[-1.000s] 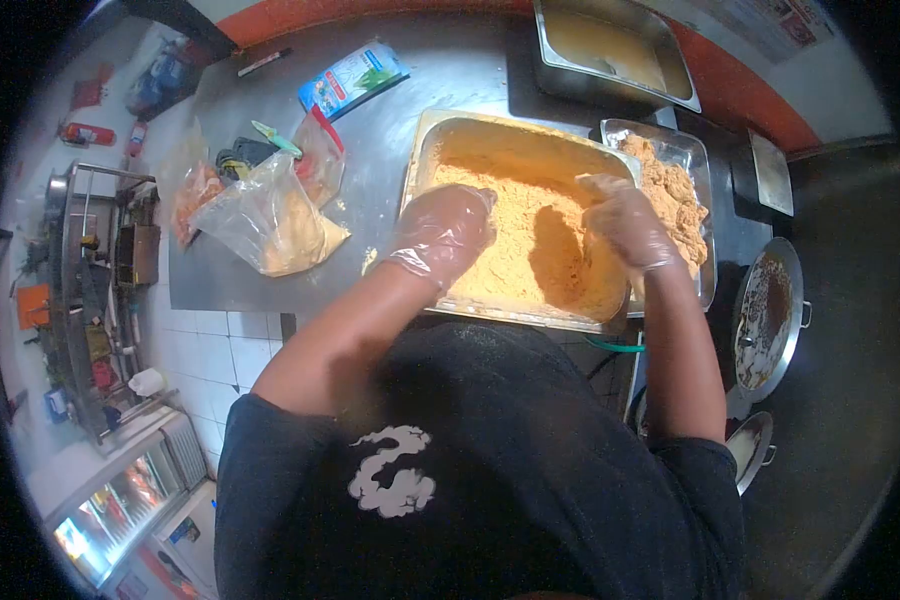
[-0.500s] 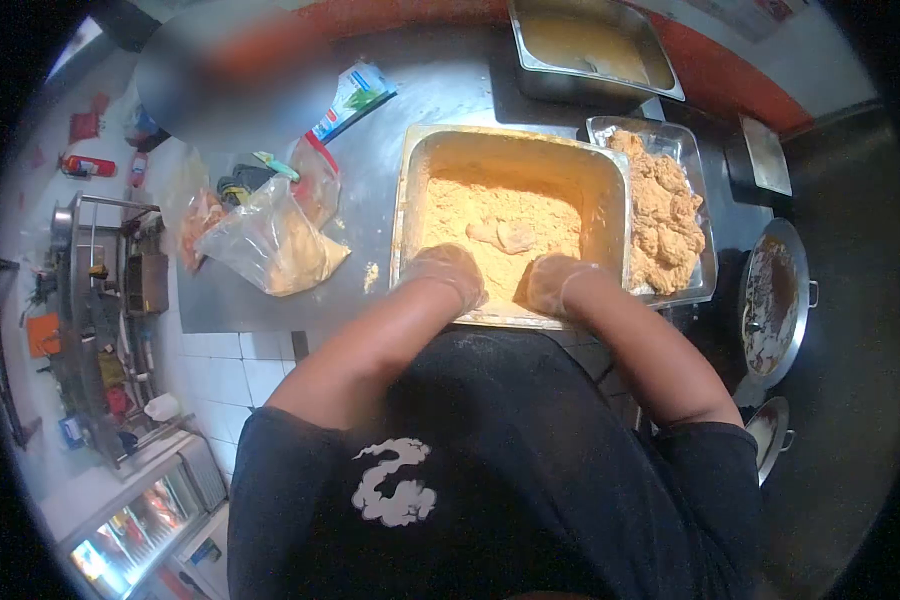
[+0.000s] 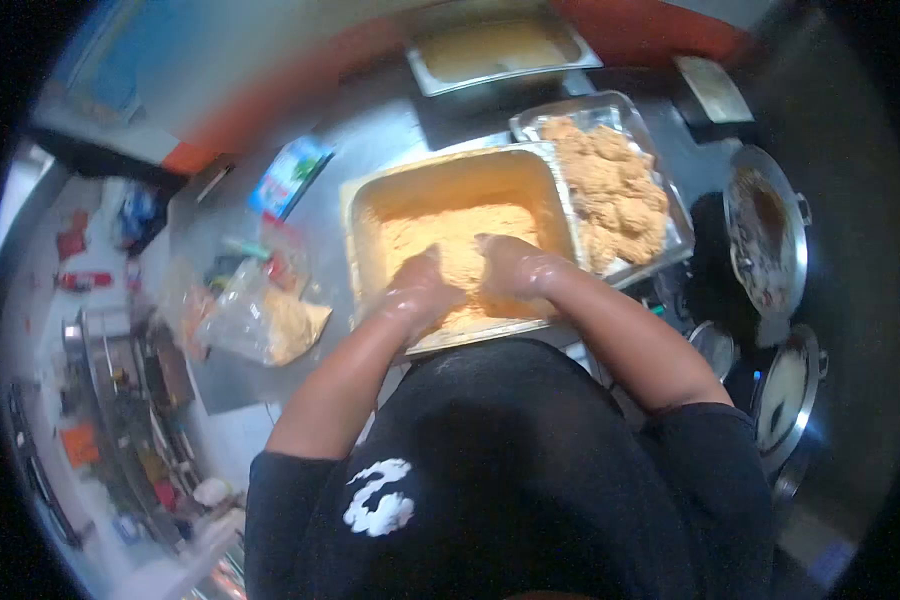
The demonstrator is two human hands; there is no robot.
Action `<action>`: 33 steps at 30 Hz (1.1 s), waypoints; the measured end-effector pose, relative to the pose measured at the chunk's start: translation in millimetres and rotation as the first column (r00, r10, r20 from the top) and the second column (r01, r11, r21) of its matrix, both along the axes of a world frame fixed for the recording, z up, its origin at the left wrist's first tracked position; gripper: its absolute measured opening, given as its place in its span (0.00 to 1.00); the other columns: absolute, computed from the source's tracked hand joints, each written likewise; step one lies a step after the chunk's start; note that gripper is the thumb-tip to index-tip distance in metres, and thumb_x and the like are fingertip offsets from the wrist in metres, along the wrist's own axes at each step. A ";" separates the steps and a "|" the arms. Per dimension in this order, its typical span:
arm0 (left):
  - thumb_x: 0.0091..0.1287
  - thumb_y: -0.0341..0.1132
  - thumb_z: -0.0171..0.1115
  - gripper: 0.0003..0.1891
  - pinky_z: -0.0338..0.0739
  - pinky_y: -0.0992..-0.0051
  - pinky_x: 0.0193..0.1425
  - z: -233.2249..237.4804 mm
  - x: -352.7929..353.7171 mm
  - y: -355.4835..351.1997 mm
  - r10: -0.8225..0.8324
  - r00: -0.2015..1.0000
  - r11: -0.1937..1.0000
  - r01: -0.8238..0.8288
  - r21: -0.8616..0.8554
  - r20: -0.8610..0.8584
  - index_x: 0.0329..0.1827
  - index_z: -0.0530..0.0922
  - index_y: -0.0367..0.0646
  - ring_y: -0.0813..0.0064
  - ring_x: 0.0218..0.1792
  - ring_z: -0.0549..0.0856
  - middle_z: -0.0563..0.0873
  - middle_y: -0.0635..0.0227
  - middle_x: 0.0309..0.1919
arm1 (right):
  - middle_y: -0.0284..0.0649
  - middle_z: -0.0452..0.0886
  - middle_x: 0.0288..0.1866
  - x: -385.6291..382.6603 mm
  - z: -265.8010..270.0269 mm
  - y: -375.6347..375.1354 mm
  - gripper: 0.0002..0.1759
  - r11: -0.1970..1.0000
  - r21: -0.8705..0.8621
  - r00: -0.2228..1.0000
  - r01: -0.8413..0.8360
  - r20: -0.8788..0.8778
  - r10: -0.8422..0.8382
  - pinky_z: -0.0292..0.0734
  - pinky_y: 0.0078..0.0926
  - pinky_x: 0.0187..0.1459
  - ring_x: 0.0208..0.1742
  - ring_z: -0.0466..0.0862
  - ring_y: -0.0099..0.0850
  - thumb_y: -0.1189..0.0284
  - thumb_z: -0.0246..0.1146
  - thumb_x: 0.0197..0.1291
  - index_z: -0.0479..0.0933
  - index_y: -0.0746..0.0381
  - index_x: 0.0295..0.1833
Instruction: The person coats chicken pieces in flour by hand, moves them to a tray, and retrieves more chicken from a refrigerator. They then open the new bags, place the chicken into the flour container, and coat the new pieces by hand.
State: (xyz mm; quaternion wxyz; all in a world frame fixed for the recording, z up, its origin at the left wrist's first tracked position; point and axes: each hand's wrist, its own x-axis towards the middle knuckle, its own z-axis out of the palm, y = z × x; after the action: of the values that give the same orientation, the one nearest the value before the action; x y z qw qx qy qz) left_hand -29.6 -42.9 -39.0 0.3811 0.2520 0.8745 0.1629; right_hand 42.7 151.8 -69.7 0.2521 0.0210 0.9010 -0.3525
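A deep rectangular metal pan [image 3: 562, 215] holds orange-yellow flour [image 3: 460, 228]. My left hand [image 3: 422, 285], in a clear plastic glove, reaches into the flour on the left side of the pan. Opposite it, my right hand [image 3: 511, 266], gloved the same way, is in the flour on the right side. The fingers of both hands are partly buried and blurred, so what they hold, if anything, is hidden. Right of the pan, coated lumpy pieces [image 3: 615, 190] are heaped on a clear tray [image 3: 682, 235].
Plastic bags [image 3: 260, 318] and a blue-green packet [image 3: 290, 177] lie on the metal table [image 3: 375, 130] at left. Another metal pan [image 3: 500, 72] stands behind. Large round pans [image 3: 798, 245] are at right. A shelf rack [image 3: 120, 375] stands at far left.
The view has tilted and shifted. Both hands have moved further into the pan, away from its near edge. The pale piece seen on the flour before is no longer visible.
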 end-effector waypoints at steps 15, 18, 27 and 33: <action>0.72 0.47 0.70 0.18 0.85 0.54 0.63 -77.0 -45.5 32.4 -0.551 0.743 0.834 0.488 -0.257 -0.380 0.57 0.90 0.47 0.49 0.56 0.92 0.93 0.48 0.54 | 0.47 0.95 0.47 -23.2 -19.8 -11.2 0.14 0.890 0.449 0.997 -0.075 0.006 0.081 0.89 0.48 0.50 0.51 0.95 0.44 0.67 0.73 0.61 0.95 0.59 0.50; 0.66 0.50 0.73 0.22 0.86 0.51 0.60 -85.3 -65.6 22.5 -0.623 0.715 0.775 0.512 -0.370 -0.317 0.56 0.89 0.45 0.48 0.55 0.92 0.93 0.49 0.52 | 0.44 0.96 0.45 -17.3 -14.0 -8.2 0.13 0.886 0.457 0.990 -0.081 -0.069 0.126 0.90 0.51 0.46 0.49 0.95 0.45 0.67 0.75 0.58 0.96 0.56 0.47; 0.61 0.64 0.78 0.41 0.82 0.51 0.68 -77.9 -42.9 15.8 -0.617 0.743 0.783 0.545 -0.298 -0.261 0.68 0.82 0.43 0.46 0.64 0.88 0.89 0.46 0.61 | 0.49 0.96 0.48 18.6 24.2 -2.0 0.14 0.937 0.346 0.993 -0.034 -0.097 0.072 0.90 0.45 0.52 0.54 0.95 0.46 0.72 0.74 0.56 0.94 0.62 0.49; 0.61 0.68 0.76 0.45 0.83 0.51 0.67 -104.1 -62.6 3.1 -0.585 0.803 0.797 0.545 -0.260 -0.111 0.70 0.81 0.39 0.48 0.63 0.89 0.90 0.42 0.60 | 0.50 0.95 0.50 23.3 66.6 0.0 0.16 0.966 0.260 0.995 -0.018 -0.087 0.042 0.89 0.43 0.57 0.56 0.94 0.47 0.68 0.73 0.60 0.93 0.64 0.52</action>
State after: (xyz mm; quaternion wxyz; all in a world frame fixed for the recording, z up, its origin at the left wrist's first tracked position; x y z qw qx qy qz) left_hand -92.2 -39.8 -143.1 0.3542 0.4736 0.8025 -0.0785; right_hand 66.0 151.8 -3.1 0.2108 0.0240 0.9501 -0.2287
